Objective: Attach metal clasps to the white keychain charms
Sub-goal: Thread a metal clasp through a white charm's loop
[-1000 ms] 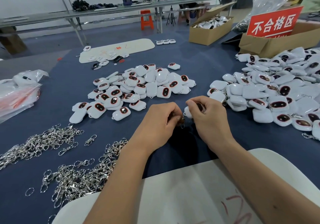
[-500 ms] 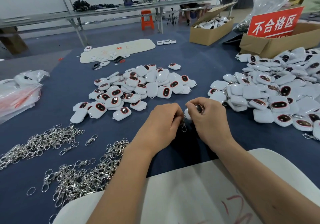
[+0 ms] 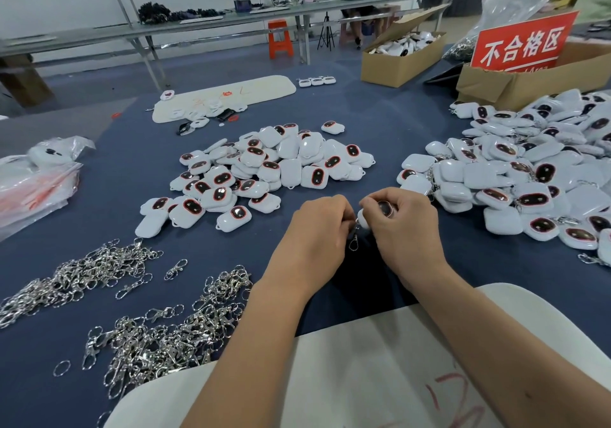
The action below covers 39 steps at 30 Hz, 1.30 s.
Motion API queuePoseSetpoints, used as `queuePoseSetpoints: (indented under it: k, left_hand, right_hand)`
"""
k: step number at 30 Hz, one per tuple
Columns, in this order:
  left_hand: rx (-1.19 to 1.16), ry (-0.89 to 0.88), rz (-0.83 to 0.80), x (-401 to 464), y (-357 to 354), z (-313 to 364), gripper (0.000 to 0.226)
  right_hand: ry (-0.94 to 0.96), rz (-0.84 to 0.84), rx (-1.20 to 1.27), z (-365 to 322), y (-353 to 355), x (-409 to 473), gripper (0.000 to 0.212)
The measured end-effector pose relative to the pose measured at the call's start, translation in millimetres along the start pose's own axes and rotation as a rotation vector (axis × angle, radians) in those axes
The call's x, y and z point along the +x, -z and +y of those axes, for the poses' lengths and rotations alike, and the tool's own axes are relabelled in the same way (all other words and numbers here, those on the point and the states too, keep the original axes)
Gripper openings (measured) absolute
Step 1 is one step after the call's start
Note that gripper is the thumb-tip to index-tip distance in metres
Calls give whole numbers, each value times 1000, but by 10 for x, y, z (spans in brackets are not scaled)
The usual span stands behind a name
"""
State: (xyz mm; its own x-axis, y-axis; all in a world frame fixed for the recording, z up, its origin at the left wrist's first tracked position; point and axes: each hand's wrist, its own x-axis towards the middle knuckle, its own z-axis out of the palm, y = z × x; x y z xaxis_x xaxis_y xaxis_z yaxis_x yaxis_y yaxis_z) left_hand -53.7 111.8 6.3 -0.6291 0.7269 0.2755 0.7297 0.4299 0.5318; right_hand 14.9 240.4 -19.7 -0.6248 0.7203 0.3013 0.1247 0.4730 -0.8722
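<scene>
You are seated in a small factory assembly workshop. Your desk [image 3: 380, 120] is covered in dark blue cloth and carries bulk piecework: a heap of white keychain charms [image 3: 264, 169], a larger heap [image 3: 529, 169] to the right, and loose piles of metal clasps [image 3: 158, 338]. Open cardboard boxes [image 3: 396, 60] hold more parts, and one carries a red sign [image 3: 522, 43] with Chinese characters. Behind stand long metal workbenches [image 3: 231, 20] and an orange stool [image 3: 279, 38].
</scene>
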Motion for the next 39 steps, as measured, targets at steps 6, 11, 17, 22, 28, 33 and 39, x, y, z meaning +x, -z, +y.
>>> queuePoseSetpoints:
  k: [6,11,17,22,28,33,39]
  left_hand:
    - [151,-34,-29,10,-27,61,16]
    - [52,-60,103,9,-111,57,13]
    - [-310,-11,194,11,-159,-42,19]
    - [-509,73,170,23,-160,-73,25]
    - [-592,114,222,29,-175,-54,26]
    - [-589,106,267,36,-183,-47,21]
    - [-579,104,297,36,-171,-46,19]
  right_hand:
    - [-53,18,4,-6,11,-3,19]
    - [-93,40,46,12,-8,-1,19]
    - [-165,50,197,47,-14,50,16]
    - [-210,-5,372,37,0,34,15]
    - [-262,-62,496,2,42,34,23]
    - [-264,-85,552,16,38,41,19]
    - [-252,-113,597,37,38,44,11]
